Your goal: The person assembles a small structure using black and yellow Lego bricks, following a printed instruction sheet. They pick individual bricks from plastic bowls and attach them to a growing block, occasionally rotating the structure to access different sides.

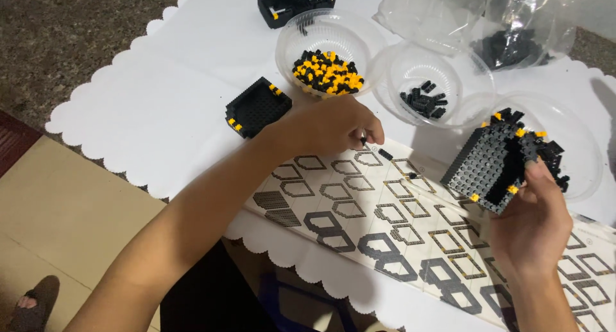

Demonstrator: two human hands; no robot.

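**Brick block held over the instruction sheet**

Black and yellow bricks are heaped in a clear plastic bowl (328,46); a second clear bowl (420,81) holds only a few black bricks. More black pieces are kept in a clear plastic bag (513,46).

A partly built block of black studded bricks (494,168), dotted with yellow, is gripped in the right hand (532,229) above the printed instruction sheet (398,229). A tiny dark piece (364,140) is pinched in the left hand (327,128), whose fingers are curled at the sheet's upper edge.

A small black tray-like assembly (256,106) is set on the white scalloped mat (160,113), beside the left wrist.
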